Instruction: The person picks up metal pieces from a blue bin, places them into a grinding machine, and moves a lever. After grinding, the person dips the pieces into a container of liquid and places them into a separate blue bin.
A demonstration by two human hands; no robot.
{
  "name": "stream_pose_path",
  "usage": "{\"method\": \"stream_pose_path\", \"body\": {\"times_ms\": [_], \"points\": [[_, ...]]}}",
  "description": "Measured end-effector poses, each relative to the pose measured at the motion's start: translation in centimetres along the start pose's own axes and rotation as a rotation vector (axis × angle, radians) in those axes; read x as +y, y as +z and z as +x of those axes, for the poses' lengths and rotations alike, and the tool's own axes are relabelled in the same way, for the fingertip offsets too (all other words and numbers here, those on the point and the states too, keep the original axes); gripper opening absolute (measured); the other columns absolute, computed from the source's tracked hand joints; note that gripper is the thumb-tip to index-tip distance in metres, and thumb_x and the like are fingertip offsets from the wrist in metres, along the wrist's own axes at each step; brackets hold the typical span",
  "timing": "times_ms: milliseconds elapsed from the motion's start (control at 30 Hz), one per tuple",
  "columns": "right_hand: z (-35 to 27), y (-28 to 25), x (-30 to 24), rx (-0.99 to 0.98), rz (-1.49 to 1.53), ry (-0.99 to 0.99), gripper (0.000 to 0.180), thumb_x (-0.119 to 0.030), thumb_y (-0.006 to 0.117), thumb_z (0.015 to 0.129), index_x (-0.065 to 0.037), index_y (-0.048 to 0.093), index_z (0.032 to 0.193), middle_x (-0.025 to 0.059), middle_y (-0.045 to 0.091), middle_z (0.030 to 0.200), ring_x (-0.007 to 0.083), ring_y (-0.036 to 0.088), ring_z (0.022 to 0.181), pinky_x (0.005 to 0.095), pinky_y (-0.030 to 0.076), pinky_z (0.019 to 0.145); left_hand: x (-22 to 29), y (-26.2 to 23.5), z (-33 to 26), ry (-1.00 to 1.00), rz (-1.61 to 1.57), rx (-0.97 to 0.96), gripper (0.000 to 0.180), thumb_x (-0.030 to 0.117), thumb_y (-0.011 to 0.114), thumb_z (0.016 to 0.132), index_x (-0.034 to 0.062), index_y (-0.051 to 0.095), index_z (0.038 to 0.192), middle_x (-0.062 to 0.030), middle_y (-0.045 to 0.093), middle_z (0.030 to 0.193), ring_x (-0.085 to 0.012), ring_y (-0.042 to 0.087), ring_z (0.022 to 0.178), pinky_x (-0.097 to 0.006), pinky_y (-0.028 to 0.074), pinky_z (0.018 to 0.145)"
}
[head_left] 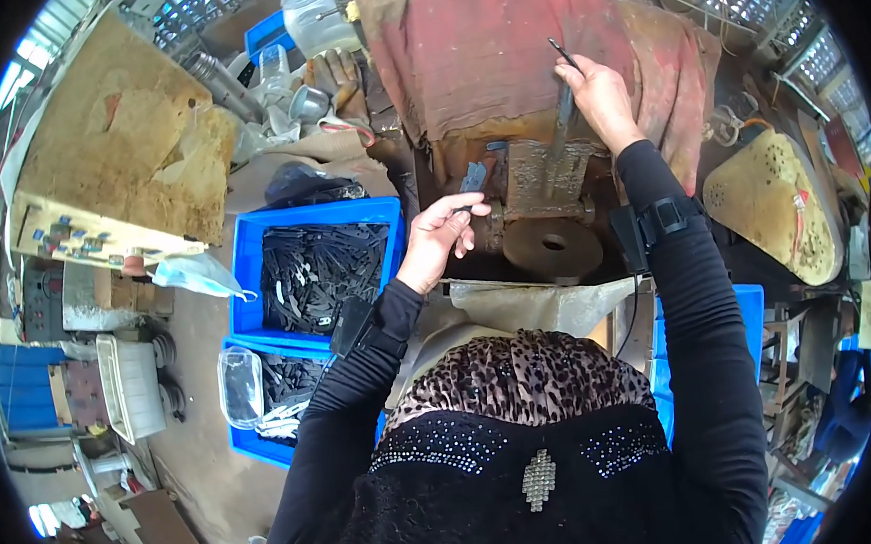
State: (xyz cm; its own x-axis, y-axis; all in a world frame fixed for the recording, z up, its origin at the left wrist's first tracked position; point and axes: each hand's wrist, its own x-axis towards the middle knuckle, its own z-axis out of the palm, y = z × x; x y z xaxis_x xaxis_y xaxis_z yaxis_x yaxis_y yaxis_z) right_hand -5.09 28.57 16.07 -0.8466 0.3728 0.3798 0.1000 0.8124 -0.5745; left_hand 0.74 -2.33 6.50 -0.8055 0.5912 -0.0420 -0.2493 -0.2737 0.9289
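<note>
My right hand [600, 102] is raised over a machine, its fingers closed on a thin dark rod [563, 53] whose tip points up and left. My left hand [441, 240] is lower and to the left, thumb and fingers pinched on a small dark piece [465, 208]; most of that piece is hidden by the fingers. Just beyond it shows a blue-grey object [474, 177] at the machine. Between and below the hands are a crusted metal block [538, 180] and a round brown disc [554, 251] with a hole in its middle.
A stained red cloth [501, 44] drapes the machine. To my left, a blue crate [392, 215] holds many flat dark strips; a second blue crate [242, 445] holds more, beside a clear plastic tub [241, 387]. A worn board [113, 142] stands far left, a holed yellowish panel [772, 202] right.
</note>
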Motion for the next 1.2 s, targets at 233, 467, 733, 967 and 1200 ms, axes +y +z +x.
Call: {"method": "stream_pose_path", "body": {"times_ms": [233, 467, 733, 967, 1200], "points": [[-0.2, -0.4, -0.9, -0.038, -0.047, 0.007, 0.035, -0.040, 0.061, 0.091, -0.013, 0.069, 0.111, 0.0176, 0.069, 0.098, 0.0345, 0.065, 0.097, 0.0404, 0.050, 0.083, -3.5, 0.1, -0.5, 0.381, 0.921, -0.051, 0.025, -0.008, 0.051, 0.088, 0.0028, 0.068, 0.103, -0.0098, 0.063, 0.087, -0.0221, 0.059, 0.067, -0.031, 0.049, 0.060], [-0.7, -0.6, -0.9, -0.059, -0.037, 0.021, 0.035, -0.041, 0.056, 0.092, -0.013, 0.068, 0.110, 0.0183, 0.069, 0.095, 0.0379, 0.064, 0.094, 0.0451, 0.049, 0.079, -3.4, 1.2, -0.9, 0.418, 1.154, -0.018, 0.027, -0.011, 0.054, 0.079, 0.0037, 0.069, 0.096, -0.0148, 0.061, 0.081, -0.0338, 0.063, 0.078, -0.038, 0.051, 0.070], [-0.6, -0.5, -1.3, -0.025, -0.040, 0.014, 0.032, -0.040, 0.056, 0.093, -0.013, 0.068, 0.107, 0.0184, 0.068, 0.091, 0.0387, 0.063, 0.091, 0.0476, 0.048, 0.077, -3.9, 1.1, -0.6, 0.412, 1.175, 0.024, 0.026, -0.011, 0.054, 0.079, 0.0038, 0.069, 0.095, -0.0141, 0.064, 0.083, -0.0323, 0.065, 0.082, -0.037, 0.052, 0.073], [-0.8, -0.9, -1.4, -0.051, -0.041, 0.015, 0.032, -0.041, 0.055, 0.093, -0.014, 0.067, 0.105, 0.0184, 0.068, 0.091, 0.0386, 0.063, 0.092, 0.0484, 0.048, 0.077, -4.1, 1.2, -0.8, 0.402, 1.185, 0.053, 0.027, -0.011, 0.055, 0.078, 0.0043, 0.070, 0.094, -0.0139, 0.064, 0.084, -0.0319, 0.065, 0.082, -0.037, 0.052, 0.074], [-0.8, -0.5, -1.4, -0.028, -0.067, 0.002, 0.031, -0.041, 0.054, 0.094, -0.015, 0.067, 0.106, 0.0185, 0.068, 0.092, 0.0388, 0.063, 0.093, 0.0490, 0.048, 0.078, -4.2, 1.1, -0.8, 0.388, 1.236, 0.048, 0.027, -0.010, 0.054, 0.077, 0.0045, 0.070, 0.094, -0.0140, 0.064, 0.084, -0.0316, 0.065, 0.082, -0.037, 0.052, 0.074]]}}
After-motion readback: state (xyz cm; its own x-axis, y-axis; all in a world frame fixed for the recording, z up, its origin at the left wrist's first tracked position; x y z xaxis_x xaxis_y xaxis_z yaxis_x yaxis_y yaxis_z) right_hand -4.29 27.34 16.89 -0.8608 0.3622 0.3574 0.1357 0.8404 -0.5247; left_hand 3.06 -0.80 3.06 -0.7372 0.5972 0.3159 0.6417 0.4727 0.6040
